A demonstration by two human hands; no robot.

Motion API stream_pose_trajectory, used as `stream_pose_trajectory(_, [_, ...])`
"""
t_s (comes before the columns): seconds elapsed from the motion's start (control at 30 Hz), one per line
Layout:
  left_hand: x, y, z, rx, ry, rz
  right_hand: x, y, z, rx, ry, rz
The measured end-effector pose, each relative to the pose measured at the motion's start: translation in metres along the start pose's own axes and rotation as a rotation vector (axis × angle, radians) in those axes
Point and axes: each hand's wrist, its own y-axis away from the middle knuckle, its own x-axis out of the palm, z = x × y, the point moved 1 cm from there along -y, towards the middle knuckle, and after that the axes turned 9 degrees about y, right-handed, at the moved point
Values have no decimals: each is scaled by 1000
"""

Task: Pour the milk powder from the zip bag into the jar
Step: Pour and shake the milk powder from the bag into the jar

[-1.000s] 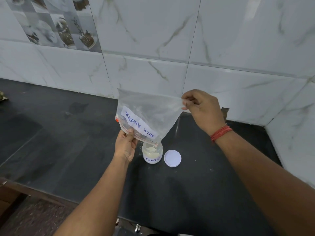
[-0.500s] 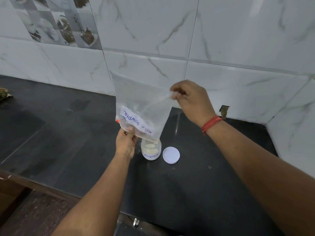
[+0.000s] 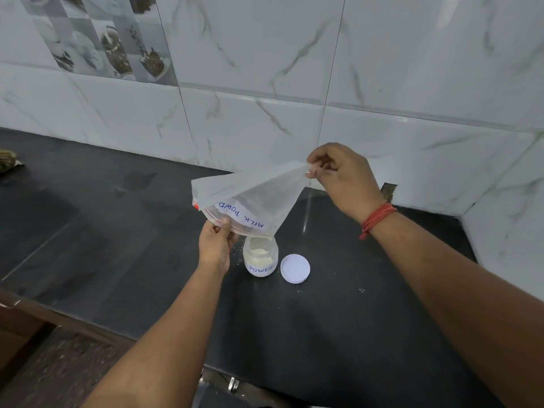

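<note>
A clear zip bag (image 3: 253, 195) with a white "MILK POWD" label hangs upside down, its mouth just above the jar. My left hand (image 3: 216, 245) pinches the red zip edge at the bag's lower left. My right hand (image 3: 341, 175) pinches the bag's bottom corner and holds it up and to the right. The small clear jar (image 3: 260, 257) stands open on the counter, partly filled with pale powder, with "POWDE" written on its label. Hardly any powder shows inside the bag.
The jar's white lid (image 3: 295, 268) lies flat just right of the jar. Specks of spilled powder dot the dark counter (image 3: 117, 231) around the jar. A tiled wall (image 3: 265, 83) rises behind. A brownish object (image 3: 7, 160) sits at the far left edge.
My right hand has carried the bag's bottom corner out to the right and lower, so the bag now lies flatter and more stretched. The left hand stays by the jar.
</note>
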Motion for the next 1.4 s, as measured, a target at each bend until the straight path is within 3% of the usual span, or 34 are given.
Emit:
stream_pose_trajectory(0.1, [0, -1, -1, 9, -35, 11, 1, 2, -4, 8, 38, 25])
stream_pose_trajectory(0.33, [4, -3, -3, 7, -84, 35, 13, 7, -5, 78, -48, -128])
stream_pose_trajectory(0.43, [3, -4, -6, 14, -91, 29, 17, 9, -4, 55, -27, -75])
stream_pose_trajectory(0.6, [-1, -4, -8, 17, -124, 13, 13, 7, -11, 169, -133, -105])
stream_pose_trajectory(0.8, [13, 0, -19, 86, -214, 135, 6, 23, -49, 382, -300, -185])
stream_pose_trajectory(1.07, [95, 13, -35, 338, -839, 298, 8, 103, -135, 837, -489, -261])
stream_pose_trajectory(1.23, [163, 44, -24, 542, -1245, 626, 13, 154, -158, 1023, -492, -106])
stream_pose_trajectory(1.3, [184, 58, -17, 644, -1359, 760, 6, 169, -163, 1085, -498, -201])
stream_pose_trajectory(1.4, [208, 79, -3, 766, -1456, 903, -18, 181, -169, 1112, -500, -518])
